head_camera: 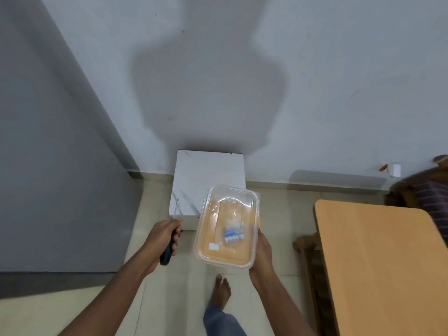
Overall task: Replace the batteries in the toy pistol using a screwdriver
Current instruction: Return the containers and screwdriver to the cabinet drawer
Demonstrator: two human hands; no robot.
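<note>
My left hand [163,235] is closed around the black handle of a screwdriver [169,243], whose thin metal shaft points up and away. My right hand [263,257] grips the right rim of a clear plastic container [213,238] and holds it in the air at waist height. Inside the container lies a small pack of blue-and-white batteries [233,235]. A yellow edge shows just behind the container's right side. No toy pistol is in view.
A low white block [208,173] stands on the tiled floor against the wall, straight ahead. A wooden table [378,263] is on the right, with a wooden chair beside it. My bare foot [220,291] is on the floor below the container. A grey wall runs along the left.
</note>
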